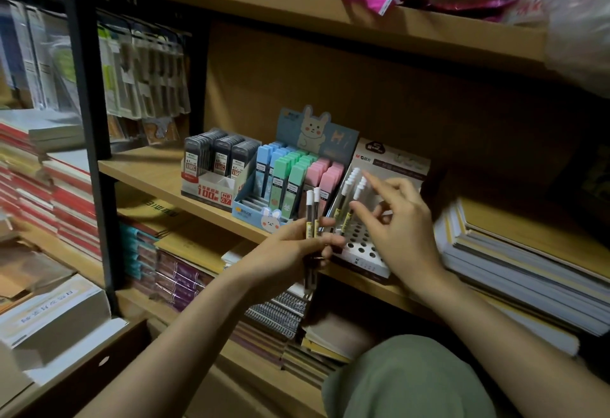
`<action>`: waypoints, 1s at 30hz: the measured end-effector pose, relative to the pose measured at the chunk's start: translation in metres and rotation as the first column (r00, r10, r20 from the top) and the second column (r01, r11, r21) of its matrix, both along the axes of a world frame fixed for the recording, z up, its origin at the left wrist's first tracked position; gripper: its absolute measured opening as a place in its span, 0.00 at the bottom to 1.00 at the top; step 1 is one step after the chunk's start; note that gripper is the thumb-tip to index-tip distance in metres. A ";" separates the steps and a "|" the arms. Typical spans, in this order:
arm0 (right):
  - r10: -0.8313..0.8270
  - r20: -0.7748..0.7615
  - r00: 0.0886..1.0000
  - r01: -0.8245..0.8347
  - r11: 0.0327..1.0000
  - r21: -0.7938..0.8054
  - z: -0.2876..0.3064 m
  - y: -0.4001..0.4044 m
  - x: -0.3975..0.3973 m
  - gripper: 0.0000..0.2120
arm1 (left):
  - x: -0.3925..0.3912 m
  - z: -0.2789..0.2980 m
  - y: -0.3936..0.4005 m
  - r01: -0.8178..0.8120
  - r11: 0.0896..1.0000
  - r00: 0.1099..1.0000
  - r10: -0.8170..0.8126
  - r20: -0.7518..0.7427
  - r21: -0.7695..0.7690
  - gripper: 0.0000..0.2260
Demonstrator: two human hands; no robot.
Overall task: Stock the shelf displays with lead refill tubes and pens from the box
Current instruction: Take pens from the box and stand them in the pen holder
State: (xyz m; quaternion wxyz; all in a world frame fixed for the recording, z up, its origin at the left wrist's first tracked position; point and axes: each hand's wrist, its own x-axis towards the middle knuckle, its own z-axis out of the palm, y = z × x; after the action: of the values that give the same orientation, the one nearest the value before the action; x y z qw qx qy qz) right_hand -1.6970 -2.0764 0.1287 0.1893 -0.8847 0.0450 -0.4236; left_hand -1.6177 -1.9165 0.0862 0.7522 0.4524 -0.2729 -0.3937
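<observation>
Upright, pens in left grip

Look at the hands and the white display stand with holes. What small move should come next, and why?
Probably the right hand takes one tube from the bundle in the left hand and slots it into an empty hole of the white stand. Only a few tubes stand at its left edge, many holes are open, and the right fingers hold nothing clearly.

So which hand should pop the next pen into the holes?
Probably the right hand. It is already over the white display's holes, beside the pens standing there. The left hand is gripping the spare pens, so it can pass one over.
</observation>
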 end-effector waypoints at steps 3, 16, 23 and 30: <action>0.078 0.010 0.997 -0.078 0.989 0.123 0.007 0.003 -0.010 0.17 | -0.002 0.005 0.009 0.156 0.984 0.988 -0.155 0.018 -0.087 0.21; 0.364 -0.058 0.929 -0.300 0.838 0.455 0.046 0.008 -0.015 0.14 | -0.014 0.016 0.006 0.121 0.993 0.983 -0.117 0.144 -0.017 0.14; 0.022 0.030 0.999 -0.022 1.000 0.019 0.066 -0.037 -0.016 0.13 | -0.008 -0.004 -0.005 -0.358 0.926 0.715 0.190 0.673 0.118 0.10; -0.002 -0.037 0.999 -0.002 0.995 -0.099 0.048 -0.047 0.015 0.11 | 0.000 -0.014 -0.007 -0.378 0.914 0.721 0.192 0.666 0.146 0.12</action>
State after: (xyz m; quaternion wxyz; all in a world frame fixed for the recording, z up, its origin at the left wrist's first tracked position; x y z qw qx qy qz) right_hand -1.6816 -2.1233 0.1771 0.1441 -0.9006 0.0273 -0.4091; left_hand -1.6179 -1.9237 0.0721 0.5964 0.6943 -0.3818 -0.1281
